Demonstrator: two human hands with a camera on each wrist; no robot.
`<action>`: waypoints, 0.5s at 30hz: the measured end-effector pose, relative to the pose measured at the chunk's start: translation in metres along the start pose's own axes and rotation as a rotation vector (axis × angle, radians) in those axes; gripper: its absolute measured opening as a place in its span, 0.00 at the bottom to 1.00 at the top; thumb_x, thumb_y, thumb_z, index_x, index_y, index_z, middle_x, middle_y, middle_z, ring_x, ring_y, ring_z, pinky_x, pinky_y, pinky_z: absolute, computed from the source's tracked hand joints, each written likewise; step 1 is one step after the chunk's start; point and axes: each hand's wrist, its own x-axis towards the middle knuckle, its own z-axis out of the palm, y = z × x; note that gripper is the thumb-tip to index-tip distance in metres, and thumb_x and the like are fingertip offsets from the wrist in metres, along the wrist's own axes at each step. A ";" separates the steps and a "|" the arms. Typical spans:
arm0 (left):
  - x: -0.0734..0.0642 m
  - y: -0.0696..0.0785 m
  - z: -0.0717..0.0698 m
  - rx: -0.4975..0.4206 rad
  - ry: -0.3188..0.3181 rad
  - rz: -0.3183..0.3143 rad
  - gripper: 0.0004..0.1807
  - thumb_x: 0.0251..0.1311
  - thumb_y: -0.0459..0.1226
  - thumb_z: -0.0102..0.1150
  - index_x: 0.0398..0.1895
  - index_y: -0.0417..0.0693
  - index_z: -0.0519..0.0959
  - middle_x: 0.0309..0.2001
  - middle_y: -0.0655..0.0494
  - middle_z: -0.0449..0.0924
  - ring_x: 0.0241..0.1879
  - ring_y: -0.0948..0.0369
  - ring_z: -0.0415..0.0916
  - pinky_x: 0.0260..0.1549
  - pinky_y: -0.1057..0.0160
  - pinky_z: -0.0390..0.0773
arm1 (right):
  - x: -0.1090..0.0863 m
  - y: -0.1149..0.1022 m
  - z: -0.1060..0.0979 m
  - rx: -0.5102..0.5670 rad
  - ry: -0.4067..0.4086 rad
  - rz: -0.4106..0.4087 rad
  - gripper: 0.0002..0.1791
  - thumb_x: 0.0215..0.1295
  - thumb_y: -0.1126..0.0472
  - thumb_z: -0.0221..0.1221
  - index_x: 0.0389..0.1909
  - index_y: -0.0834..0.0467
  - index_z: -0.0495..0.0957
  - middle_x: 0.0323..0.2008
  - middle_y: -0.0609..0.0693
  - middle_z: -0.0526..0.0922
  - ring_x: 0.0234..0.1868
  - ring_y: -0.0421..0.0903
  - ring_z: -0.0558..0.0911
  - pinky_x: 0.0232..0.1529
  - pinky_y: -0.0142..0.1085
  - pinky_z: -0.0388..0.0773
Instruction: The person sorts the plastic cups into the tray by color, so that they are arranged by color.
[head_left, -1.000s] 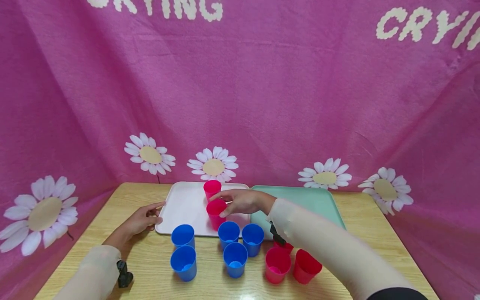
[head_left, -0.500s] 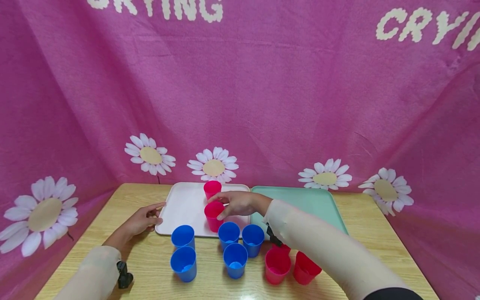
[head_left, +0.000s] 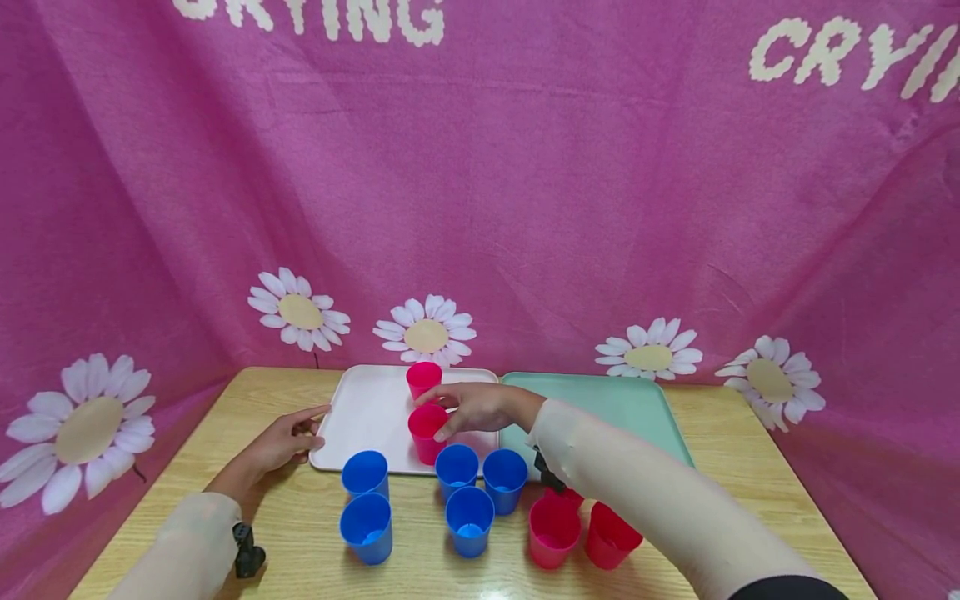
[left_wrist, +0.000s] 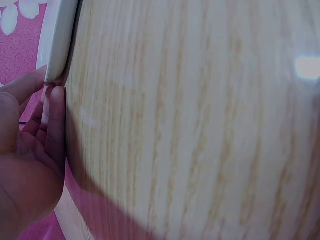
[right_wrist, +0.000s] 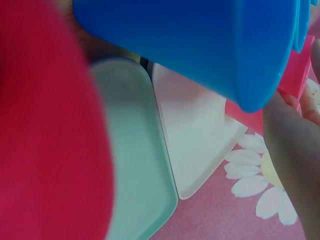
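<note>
My right hand (head_left: 483,408) grips a red cup (head_left: 427,437) by its upper side, thumb toward me. That cup is upright at the near middle of the white tray (head_left: 367,417), in front of another red cup (head_left: 424,379). At the tray's left edge, my left hand (head_left: 277,442) holds the rim. In the left wrist view, the fingers of the left hand (left_wrist: 35,125) meet the tray edge (left_wrist: 60,40), some of them curled. A large blue cup (right_wrist: 200,45) partly covers the gripped red cup (right_wrist: 297,67) in the right wrist view.
Several blue cups (head_left: 470,521) stand along the tray's near side. Nearer the right forearm are red cups (head_left: 555,533), one partly hidden beneath it. A green tray (head_left: 600,408) adjoins the white one. Behind the wooden table (head_left: 300,542) hangs a pink flowered cloth (head_left: 525,208).
Between the first and second frames, my right hand shifted the red cup slightly left and toward me on the white tray. Since then it has stayed put. The left hand has not moved.
</note>
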 end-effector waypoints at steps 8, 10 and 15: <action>-0.001 0.002 0.002 0.022 0.009 0.000 0.35 0.70 0.30 0.60 0.78 0.40 0.61 0.45 0.46 0.70 0.37 0.54 0.70 0.31 0.63 0.79 | -0.010 0.000 -0.008 0.013 0.023 -0.018 0.38 0.62 0.72 0.67 0.74 0.56 0.68 0.73 0.57 0.67 0.75 0.59 0.65 0.69 0.57 0.70; -0.001 0.003 0.002 0.026 0.016 -0.007 0.35 0.70 0.29 0.61 0.78 0.41 0.62 0.45 0.46 0.71 0.37 0.54 0.70 0.31 0.63 0.80 | -0.013 0.000 -0.011 0.020 0.026 -0.030 0.38 0.63 0.72 0.66 0.74 0.56 0.68 0.73 0.57 0.67 0.76 0.59 0.64 0.70 0.57 0.69; 0.000 0.003 0.002 0.033 0.020 -0.010 0.35 0.70 0.30 0.61 0.78 0.41 0.61 0.46 0.46 0.71 0.39 0.54 0.70 0.32 0.62 0.80 | -0.020 0.002 -0.017 0.042 0.013 -0.062 0.37 0.66 0.72 0.63 0.76 0.60 0.64 0.74 0.59 0.66 0.76 0.58 0.64 0.71 0.55 0.68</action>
